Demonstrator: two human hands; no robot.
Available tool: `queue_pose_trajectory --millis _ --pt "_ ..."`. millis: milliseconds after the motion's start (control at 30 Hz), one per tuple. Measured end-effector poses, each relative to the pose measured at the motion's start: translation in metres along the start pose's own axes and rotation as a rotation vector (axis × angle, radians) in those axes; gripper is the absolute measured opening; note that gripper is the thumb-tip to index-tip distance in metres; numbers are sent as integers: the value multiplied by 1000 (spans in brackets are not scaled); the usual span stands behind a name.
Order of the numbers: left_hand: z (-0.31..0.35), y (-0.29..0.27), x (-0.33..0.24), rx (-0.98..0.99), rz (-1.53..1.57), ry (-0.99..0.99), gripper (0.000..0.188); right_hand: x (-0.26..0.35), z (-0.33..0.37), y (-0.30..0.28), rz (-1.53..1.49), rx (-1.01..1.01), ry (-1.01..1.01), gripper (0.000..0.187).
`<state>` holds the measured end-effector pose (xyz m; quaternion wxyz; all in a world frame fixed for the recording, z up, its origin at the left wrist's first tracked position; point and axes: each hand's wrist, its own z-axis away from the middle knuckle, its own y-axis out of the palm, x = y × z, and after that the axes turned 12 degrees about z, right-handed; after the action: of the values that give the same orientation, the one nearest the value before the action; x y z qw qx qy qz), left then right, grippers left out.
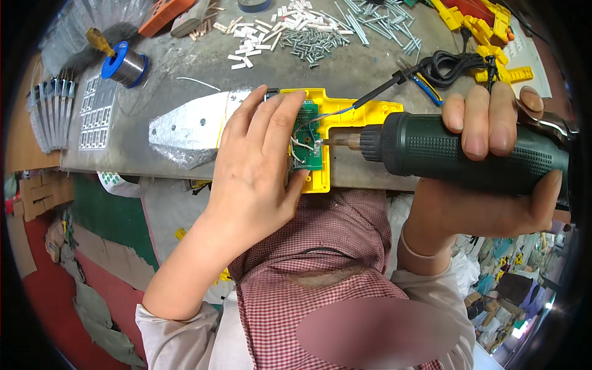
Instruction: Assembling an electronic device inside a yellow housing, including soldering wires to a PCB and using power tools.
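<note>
1. Apron [320, 225], red-and-white check; lower centre of the frame.
2. Right hand [487, 213], right of the frame; fingers and thumb closed around a power driver.
3. Power driver [431, 145], dark green, lying crosswise; its slim metal bit [340, 141] points left, tip at the circuit board's right side.
4. Left hand [250, 160], centre; grip partly closed, fingers at the upper edge and thumb at the lower edge of a yellow casing.
5. Yellow casing [364, 113], centre, near the bench's front edge.
6. Circuit board [312, 158], green, inside the casing; thin wires across it.
7. Tapered white piece [191, 123], clear wrapping, left of the left hand.
8. Black cable [447, 68], coiled, upper right; one end runs to the casing.
9. Wire spool [126, 66], blue-flanged, upper left.
10. Short screws [311, 46], heaped, upper centre; small white parts [246, 52] beside them.
11. Long screws [388, 24], loose, further right.
12. Workbench [163, 61], grey, beneath items 5 to 11.
</note>
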<state>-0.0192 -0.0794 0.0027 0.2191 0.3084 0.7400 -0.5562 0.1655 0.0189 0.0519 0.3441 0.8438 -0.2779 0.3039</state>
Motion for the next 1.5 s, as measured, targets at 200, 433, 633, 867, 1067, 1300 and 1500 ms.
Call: queue_pose_trajectory --millis 200,433,633,867,1067,1300,1500 --pt "-1 -2 -3 99 -62 -24 69 -3 2 -3 35 9 -18 55" --pt "-5 -5 -8 65 -59 -17 76 -15 4 2 94 -29 77 57" --pt "-4 -1 -4 19 -84 -20 80 -19 2 8 112 -60 102 57" --pt "-2 -6 -3 43 -100 -20 81 -22 -3 14 87 -48 145 58" --pt "-2 -3 -2 12 -69 -30 84 -28 -6 12 158 23 148 59" --pt "-1 -4 0 7 -10 -40 87 -30 -15 30 250 62 229 63" --pt "0 -3 1 -41 6 -12 75 -33 -23 42 487 177 266 63"
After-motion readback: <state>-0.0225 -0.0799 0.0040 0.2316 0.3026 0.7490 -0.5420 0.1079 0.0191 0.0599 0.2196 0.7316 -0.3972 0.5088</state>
